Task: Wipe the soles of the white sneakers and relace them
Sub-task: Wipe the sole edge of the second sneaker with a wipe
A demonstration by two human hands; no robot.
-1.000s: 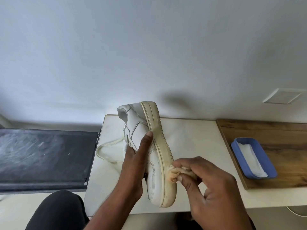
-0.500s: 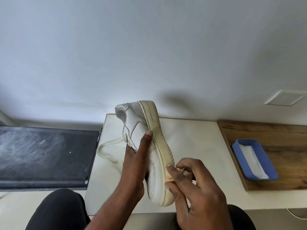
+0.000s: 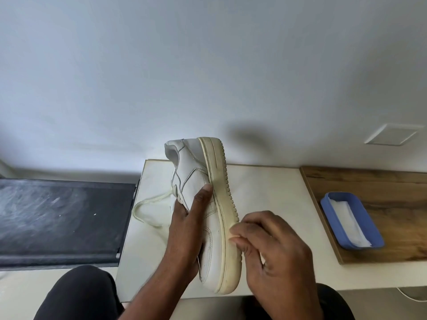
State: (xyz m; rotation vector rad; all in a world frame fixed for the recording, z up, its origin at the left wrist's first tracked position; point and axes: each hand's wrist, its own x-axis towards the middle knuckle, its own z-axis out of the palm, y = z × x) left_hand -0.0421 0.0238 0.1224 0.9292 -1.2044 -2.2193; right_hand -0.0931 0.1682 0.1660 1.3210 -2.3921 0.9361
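Observation:
A white sneaker (image 3: 196,188) is held on its side above the white table (image 3: 265,195), its yellowed sole (image 3: 221,195) facing right and its toe toward me. My left hand (image 3: 184,232) grips the upper, thumb stretched up along the side panel. My right hand (image 3: 275,248) has curled fingers pressing a small beige wipe (image 3: 233,228), mostly hidden under them, against the sole's edge near the middle. A loose cream lace (image 3: 150,204) hangs from the shoe onto the table at the left.
A blue tray (image 3: 367,218) holding white wipes sits on a wooden board (image 3: 381,185) at the right. A dark slab (image 3: 57,218) lies left of the table. A white wall stands behind. My dark trouser knees show at the bottom.
My right hand has slid the wipe from near the toe up along the sole's edge toward the middle, and the wipe is now mostly hidden. The left hand's grip is unchanged.

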